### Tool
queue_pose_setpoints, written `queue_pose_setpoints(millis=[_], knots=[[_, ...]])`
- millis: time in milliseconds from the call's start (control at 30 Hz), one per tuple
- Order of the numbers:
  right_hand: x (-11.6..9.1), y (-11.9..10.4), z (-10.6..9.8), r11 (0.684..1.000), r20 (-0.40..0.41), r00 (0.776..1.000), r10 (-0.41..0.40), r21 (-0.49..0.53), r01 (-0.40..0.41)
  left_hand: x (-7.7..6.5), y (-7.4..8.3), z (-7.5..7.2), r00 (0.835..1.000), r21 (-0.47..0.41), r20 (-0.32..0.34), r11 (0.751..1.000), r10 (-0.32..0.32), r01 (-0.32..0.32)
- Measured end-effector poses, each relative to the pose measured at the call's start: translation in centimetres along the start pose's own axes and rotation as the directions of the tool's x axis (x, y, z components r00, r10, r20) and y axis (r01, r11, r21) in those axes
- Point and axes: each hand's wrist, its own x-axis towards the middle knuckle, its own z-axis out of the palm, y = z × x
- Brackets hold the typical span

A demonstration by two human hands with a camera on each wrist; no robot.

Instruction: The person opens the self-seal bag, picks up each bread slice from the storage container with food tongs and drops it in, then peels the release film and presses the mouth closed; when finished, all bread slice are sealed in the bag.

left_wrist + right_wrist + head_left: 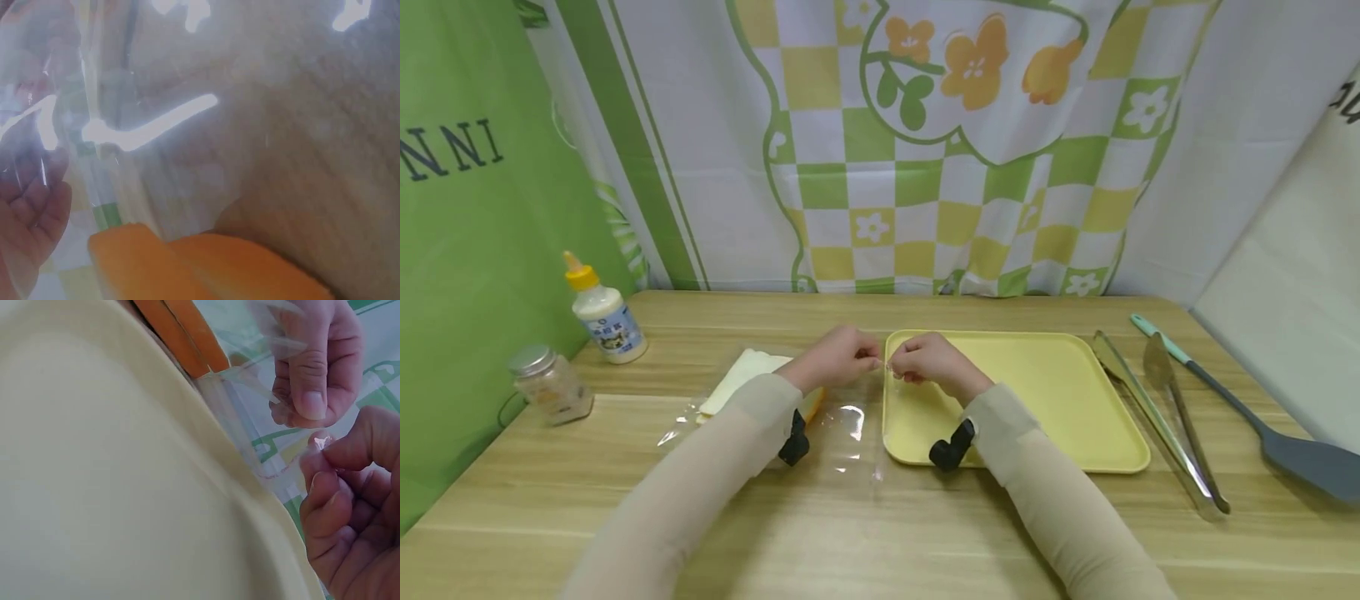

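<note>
Sliced bread [741, 375] with orange-brown crust [181, 331] lies in a clear plastic bag [850, 425] on the table's left half. My left hand [842, 358] reaches over the bread and pinches the bag's edge between thumb and fingers. Close beside it, over the tray's left edge, my right hand [940, 362] pinches a small shiny bit of clear plastic [322, 443], from which a thin reddish line runs along the film. In the left wrist view the bag's film [187, 181] covers much of the picture, above the crust [150, 262].
A yellow tray [1045, 392] lies under and right of my right hand. Metal tongs [1157, 417] and a grey spatula [1232, 404] lie farther right. A yellow-capped squeeze bottle [610, 321] and a metal-lidded jar [552, 387] stand at the left.
</note>
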Motion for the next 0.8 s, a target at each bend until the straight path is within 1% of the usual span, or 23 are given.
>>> queue_pose_setpoints(millis=[100,300,533,700,800], knots=[[-0.09,0.27,-0.09,0.999,0.019,1.000,0.009,0.043,-0.009,-0.09,-0.09,0.09,1.000,-0.011,-0.009,1.000,0.002,-0.002],[-0.14,0.60,-0.29,0.997,0.054,0.999,0.001,0.071,-0.005,-0.26,-0.22,0.31,1.000,-0.052,-0.027,0.999,-0.016,0.015],[-0.33,0.53,-0.39,0.996,0.089,0.996,-0.032,0.088,0.024,-0.73,0.45,0.38,0.997,-0.092,-0.046,0.994,-0.058,0.053],[-0.43,0.50,-0.35,0.996,0.085,0.996,-0.040,0.089,0.032,-0.80,0.58,0.51,0.997,-0.099,-0.067,0.995,-0.029,0.023],[-0.41,0.58,-0.44,0.995,0.088,0.996,-0.032,0.101,0.023,-0.83,0.58,0.46,0.998,-0.103,-0.064,0.995,-0.018,0.012]])
